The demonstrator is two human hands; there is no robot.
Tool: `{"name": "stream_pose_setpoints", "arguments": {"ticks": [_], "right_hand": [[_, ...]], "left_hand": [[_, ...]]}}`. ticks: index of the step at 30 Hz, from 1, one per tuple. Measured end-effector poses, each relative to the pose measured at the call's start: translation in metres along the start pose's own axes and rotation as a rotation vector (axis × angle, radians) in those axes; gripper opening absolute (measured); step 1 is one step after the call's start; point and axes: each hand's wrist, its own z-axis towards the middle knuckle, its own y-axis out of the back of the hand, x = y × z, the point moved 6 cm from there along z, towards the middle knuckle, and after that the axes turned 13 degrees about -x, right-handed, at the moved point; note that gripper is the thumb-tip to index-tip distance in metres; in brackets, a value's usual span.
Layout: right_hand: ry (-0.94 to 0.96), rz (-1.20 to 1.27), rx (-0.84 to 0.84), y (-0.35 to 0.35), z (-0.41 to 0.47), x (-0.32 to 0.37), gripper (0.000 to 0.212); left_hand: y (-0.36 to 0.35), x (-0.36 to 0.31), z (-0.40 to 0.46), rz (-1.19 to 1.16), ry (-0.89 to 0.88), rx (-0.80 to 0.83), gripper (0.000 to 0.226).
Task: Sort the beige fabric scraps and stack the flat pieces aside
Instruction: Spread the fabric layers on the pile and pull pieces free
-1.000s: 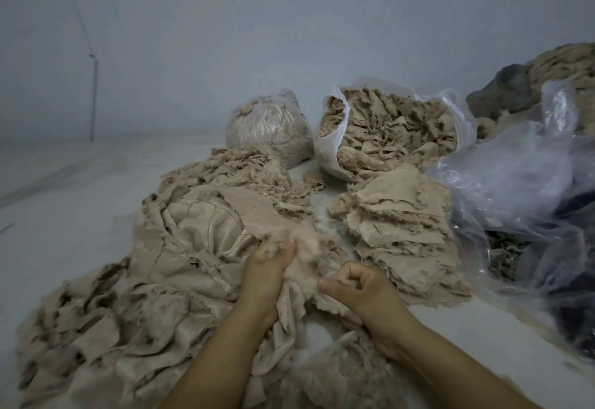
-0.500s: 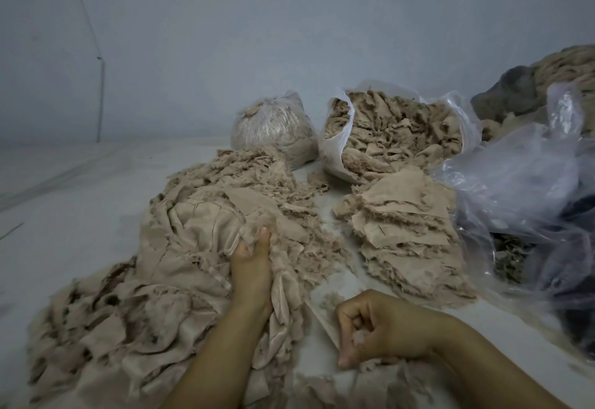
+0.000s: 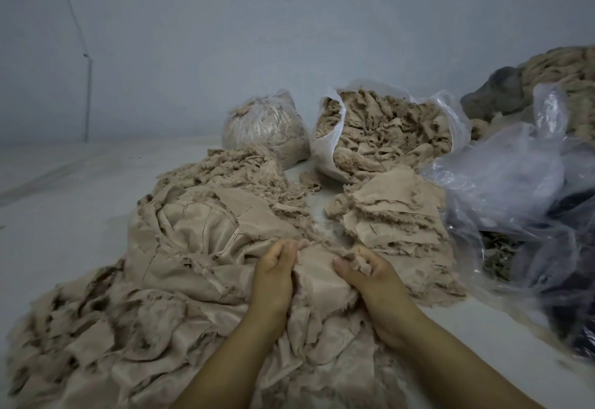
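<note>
A wide heap of crumpled beige fabric scraps (image 3: 180, 267) covers the white surface in front of me. To its right lies a stack of flat beige pieces (image 3: 389, 218) with frayed edges. Between my hands a beige scrap (image 3: 322, 276) is held over the near part of the heap. My left hand (image 3: 273, 276) grips its left edge with curled fingers. My right hand (image 3: 370, 276) pinches its right edge, thumb on top.
An open white plastic bag (image 3: 325, 151) full of beige scraps stands behind the stack, with a tied clear bag (image 3: 264, 128) of scraps to its left. Crumpled clear plastic (image 3: 515, 189) over dark cloth fills the right side. A grey wall (image 3: 225, 38) rises behind.
My right hand has come up from the near surface to the heap. Both hands now hold one scrap between them, where before the left hand lay alone on the heap.
</note>
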Motion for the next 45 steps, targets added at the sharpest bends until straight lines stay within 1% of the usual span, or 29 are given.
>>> {"name": "stream_pose_setpoints", "arguments": {"ticks": [2, 3, 4, 5, 7, 8, 10, 11, 12, 13, 14, 16, 17, 18, 19, 20, 22, 24, 25, 27, 30, 31, 32, 34, 36, 38, 40, 41, 45], "right_hand": [[-0.085, 0.046, 0.065, -0.001, -0.002, -0.004, 0.029], [-0.098, 0.05, 0.104, -0.003, -0.004, -0.004, 0.022], [-0.08, 0.036, 0.123, -0.005, -0.006, -0.004, 0.013], [-0.045, 0.018, 0.107, -0.006, -0.006, -0.002, 0.01], [0.034, -0.009, 0.014, -0.003, -0.004, 0.003, 0.027], [0.056, -0.005, -0.028, -0.001, -0.002, 0.004, 0.031], [0.075, 0.019, -0.088, 0.005, 0.0, 0.008, 0.031], [0.076, 0.017, -0.104, 0.007, 0.0, 0.009, 0.028], [0.081, -0.003, -0.107, 0.008, 0.0, 0.009, 0.024], [0.086, -0.033, -0.104, 0.008, 0.0, 0.008, 0.02], [0.095, -0.056, -0.092, 0.006, -0.002, 0.007, 0.018], [0.123, -0.078, -0.058, 0.001, -0.005, 0.007, 0.014], [0.139, -0.096, -0.045, -0.001, -0.006, 0.007, 0.011], [0.152, -0.113, -0.039, -0.001, -0.007, 0.007, 0.01], [0.158, -0.121, -0.047, 0.0, -0.007, 0.007, 0.011], [0.156, -0.111, -0.065, 0.002, -0.006, 0.007, 0.014], [0.148, -0.066, -0.106, 0.007, -0.003, 0.007, 0.019], [0.14, -0.019, -0.129, 0.011, -0.001, 0.008, 0.02], [0.138, 0.0, -0.134, 0.011, -0.002, 0.008, 0.021], [0.149, 0.02, -0.149, 0.012, -0.001, 0.007, 0.021], [0.191, 0.029, -0.214, 0.015, 0.0, 0.007, 0.014], [0.212, 0.036, -0.264, 0.018, 0.001, 0.008, 0.014], [0.238, 0.026, -0.32, 0.022, 0.002, 0.009, 0.015], [0.267, -0.001, -0.396, 0.025, 0.003, 0.011, 0.023], [0.237, 0.076, -0.463, 0.031, 0.006, 0.014, 0.027], [0.2, 0.172, -0.539, 0.045, 0.011, 0.018, 0.024], [0.183, 0.144, -0.5, 0.052, 0.015, 0.024, 0.013], [0.174, 0.117, -0.444, 0.051, 0.016, 0.025, 0.01], [0.246, -0.114, -0.228, 0.028, 0.014, 0.038, 0.011]], "left_hand": [[-0.003, 0.001, -0.001, -0.049, 0.045, 0.07, 0.027], [-0.006, 0.002, -0.004, -0.074, 0.067, 0.127, 0.027], [-0.009, 0.003, -0.007, -0.076, 0.071, 0.173, 0.028], [-0.009, 0.003, -0.009, -0.067, 0.072, 0.177, 0.029], [-0.001, 0.005, -0.001, -0.085, 0.1, 0.044, 0.032], [0.006, 0.006, 0.004, -0.142, 0.138, -0.042, 0.033], [0.018, 0.004, 0.015, -0.317, 0.201, -0.144, 0.032], [0.02, 0.002, 0.018, -0.369, 0.216, -0.144, 0.032], [0.017, 0.0, 0.018, -0.358, 0.213, -0.099, 0.03], [0.011, 0.0, 0.013, -0.29, 0.203, -0.014, 0.029], [0.003, 0.003, 0.007, -0.194, 0.2, 0.09, 0.033], [-0.012, 0.013, -0.007, -0.022, 0.213, 0.248, 0.051], [-0.015, 0.017, -0.009, 0.004, 0.21, 0.271, 0.048], [-0.012, 0.017, -0.007, -0.001, 0.181, 0.234, 0.031], [-0.006, 0.013, -0.003, -0.032, 0.176, 0.153, 0.01], [0.002, 0.012, 0.003, -0.083, 0.184, 0.052, 0.009], [0.018, 0.01, 0.015, -0.248, 0.221, -0.107, 0.017], [0.023, 0.007, 0.02, -0.325, 0.221, -0.155, 0.018], [0.022, 0.004, 0.018, -0.302, 0.206, -0.136, 0.018], [0.013, 0.002, 0.01, -0.186, 0.158, -0.017, 0.017], [-0.012, 0.001, -0.011, 0.113, 0.001, 0.318, 0.017], [-0.017, 0.003, -0.015, 0.217, -0.074, 0.377, 0.021], [-0.019, 0.003, -0.016, 0.287, -0.128, 0.382, 0.026], [-0.016, -0.001, -0.012, 0.325, -0.171, 0.311, 0.031], [-0.009, -0.003, -0.005, 0.308, -0.186, 0.219, 0.035], [0.002, -0.005, 0.004, 0.305, -0.182, 0.127, 0.036], [0.009, -0.009, 0.009, 0.309, -0.214, 0.104, 0.033], [0.008, -0.01, 0.008, 0.309, -0.228, 0.136, 0.032], [-0.012, -0.002, -0.013, 0.242, -0.167, 0.382, 0.031]]}}
